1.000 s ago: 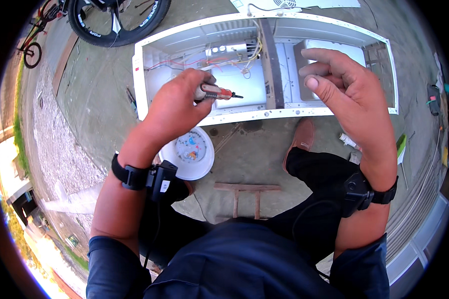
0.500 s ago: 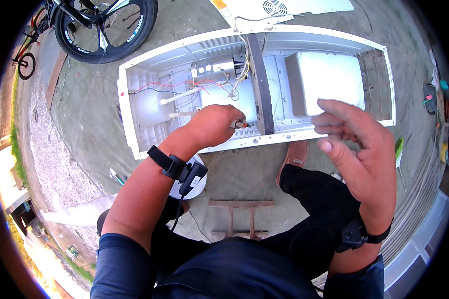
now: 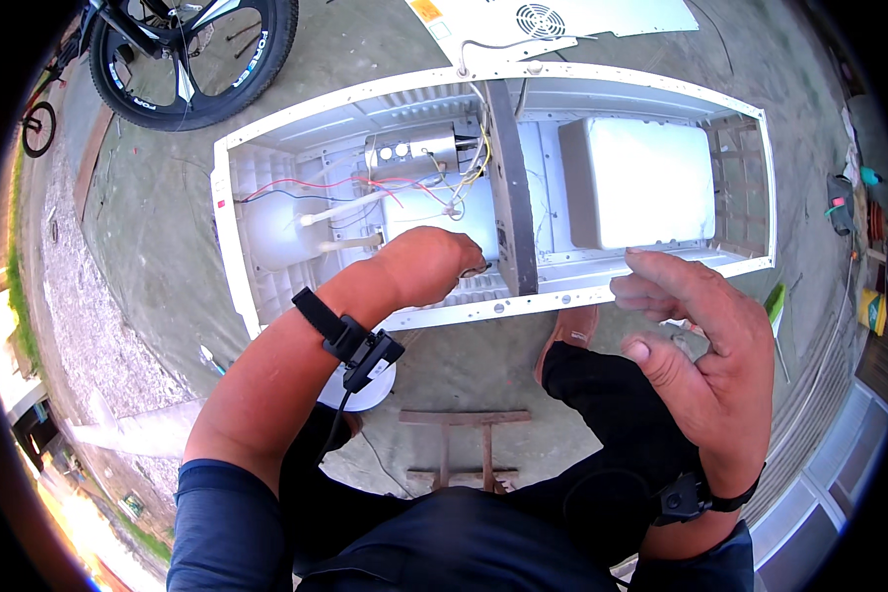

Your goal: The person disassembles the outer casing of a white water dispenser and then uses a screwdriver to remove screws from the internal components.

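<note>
A long white appliance casing (image 3: 535, 306) lies open in front of me, split by a dark crosspiece (image 3: 508, 187). My left hand (image 3: 429, 264) reaches into its left half, fingers closed by the crosspiece. Whatever they grip is mostly hidden; only a small dark tip shows at the fingertips. Just beyond that hand are a shiny metal cylinder (image 3: 409, 153), red and dark wires (image 3: 316, 187) and pale tubes (image 3: 337, 212). Over the casing's near right edge hovers my right hand (image 3: 710, 345), open and holding nothing, its thumb apart from the curved fingers. A white box (image 3: 646, 183) fills much of the right half.
Behind the casing lies a white panel (image 3: 562, 28) with a round vent. A bicycle wheel (image 3: 192, 69) stands at the far left. Between my feet is a low wooden stool (image 3: 464, 418), with a white bowl-like thing (image 3: 370, 390) partly under my left forearm.
The view has shifted slightly, so the casing sits lower and further left. My left hand has turned, and the metallic and orange piece seen at its fingers is now mostly hidden. My right hand stays open.
</note>
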Available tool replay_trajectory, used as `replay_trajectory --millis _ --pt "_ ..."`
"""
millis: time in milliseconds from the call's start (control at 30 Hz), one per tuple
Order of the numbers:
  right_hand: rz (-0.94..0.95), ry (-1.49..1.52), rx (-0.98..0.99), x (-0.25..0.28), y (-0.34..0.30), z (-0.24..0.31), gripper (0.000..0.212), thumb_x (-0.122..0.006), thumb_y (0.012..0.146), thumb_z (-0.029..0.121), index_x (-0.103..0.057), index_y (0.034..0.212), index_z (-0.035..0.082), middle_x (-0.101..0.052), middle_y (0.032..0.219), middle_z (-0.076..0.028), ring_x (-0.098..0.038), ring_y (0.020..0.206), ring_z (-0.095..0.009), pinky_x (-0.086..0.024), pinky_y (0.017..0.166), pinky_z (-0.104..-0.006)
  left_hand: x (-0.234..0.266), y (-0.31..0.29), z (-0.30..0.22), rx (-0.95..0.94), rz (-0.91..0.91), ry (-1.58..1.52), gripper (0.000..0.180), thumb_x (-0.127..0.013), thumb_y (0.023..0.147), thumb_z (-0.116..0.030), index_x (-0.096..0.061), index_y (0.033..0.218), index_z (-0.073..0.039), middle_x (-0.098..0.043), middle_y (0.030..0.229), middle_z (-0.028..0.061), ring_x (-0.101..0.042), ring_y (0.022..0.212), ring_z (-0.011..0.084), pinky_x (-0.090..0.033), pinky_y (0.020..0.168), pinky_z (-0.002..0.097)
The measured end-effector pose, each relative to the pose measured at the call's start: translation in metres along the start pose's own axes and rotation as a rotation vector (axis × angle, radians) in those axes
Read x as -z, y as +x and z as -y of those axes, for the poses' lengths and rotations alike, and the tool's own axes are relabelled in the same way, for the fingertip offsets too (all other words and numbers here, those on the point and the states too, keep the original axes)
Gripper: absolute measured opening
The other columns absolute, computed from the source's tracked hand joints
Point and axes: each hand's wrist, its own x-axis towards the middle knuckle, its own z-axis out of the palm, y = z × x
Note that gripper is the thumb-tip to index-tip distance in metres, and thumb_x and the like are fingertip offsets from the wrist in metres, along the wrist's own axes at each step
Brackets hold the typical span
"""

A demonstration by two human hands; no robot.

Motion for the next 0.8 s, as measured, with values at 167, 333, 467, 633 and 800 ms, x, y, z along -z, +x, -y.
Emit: replay_trajectory --millis 167,333,467,633,800 --pt "-0.006 -0.016 0.010 -0.002 -0.001 -0.001 0.047 -0.079 0.079 0.022 -0.067 0.119 0.000 -0.069 0.090 -0.013 -0.068 0.076 -0.025 -0.052 0.073 -0.0338 -0.004 0.002 0.000 -0.023 -0.046 0.006 0.038 -0.062 0.084 -0.004 -0.071 0.118 -0.018 -0.069 0.106 0.0057 -0.066 0.094 0.0303 -0.055 0.080 0.0420" --pt "-0.004 -0.026 0.013 -0.002 -0.002 -0.002 0.047 -0.079 0.079 0.023 -0.067 0.120 0.001 -0.070 0.091 -0.013 -0.068 0.076 -0.026 -0.052 0.073 -0.0342 -0.003 0.003 -0.001 -0.017 -0.008 0.058 0.036 -0.059 0.086 -0.004 -0.071 0.117 -0.017 -0.069 0.105 0.0062 -0.067 0.092 0.0307 -0.055 0.079 0.0423" --pt "-0.001 -0.033 0.018 -0.003 -0.001 0.000 0.047 -0.078 0.080 0.022 -0.067 0.120 0.002 -0.070 0.091 -0.012 -0.068 0.076 -0.026 -0.052 0.074 -0.0344 -0.007 0.001 -0.001 -0.043 -0.047 0.066 0.033 -0.060 0.086 -0.005 -0.071 0.116 -0.015 -0.069 0.105 0.0067 -0.067 0.091 0.0313 -0.055 0.079 0.0423" --pt "0.088 -0.017 0.015 0.005 -0.001 -0.003 0.050 -0.076 0.084 0.023 -0.063 0.126 0.000 -0.072 0.104 -0.016 -0.071 0.093 -0.026 -0.055 0.081 -0.0336 0.001 0.007 -0.015 0.045 0.031 0.086 0.027 -0.067 0.085 -0.016 -0.069 0.111 -0.011 -0.070 0.100 0.0101 -0.068 0.088 0.0326 -0.056 0.077 0.0432" --pt "0.091 -0.028 0.028 0.005 -0.002 -0.006 0.050 -0.076 0.084 0.021 -0.063 0.127 0.000 -0.072 0.106 -0.017 -0.072 0.096 -0.027 -0.055 0.082 -0.0333 0.011 0.006 -0.028 0.157 0.095 0.180 0.029 -0.070 0.086 -0.030 -0.066 0.100 -0.005 -0.070 0.083 0.0145 -0.069 0.079 0.0342 -0.056 0.068 0.0461"
